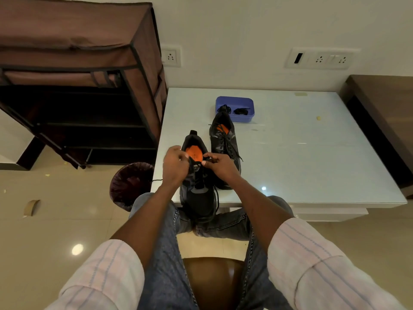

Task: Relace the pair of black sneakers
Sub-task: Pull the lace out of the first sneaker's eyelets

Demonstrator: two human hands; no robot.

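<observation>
- Two sneakers are sitting on the worktop (312, 153): near sneaker (197, 193) at its front edge, far sneaker (225, 139) just beside it
- Left hand (175, 166) and right hand (220, 165) are both pinching the lace (192, 163) by the top eyelets
- Lace is looking thin, limp and slippery, so gripping near its tip is seeming best; the sneaker is looking light, soft-sided and easy to tip
</observation>
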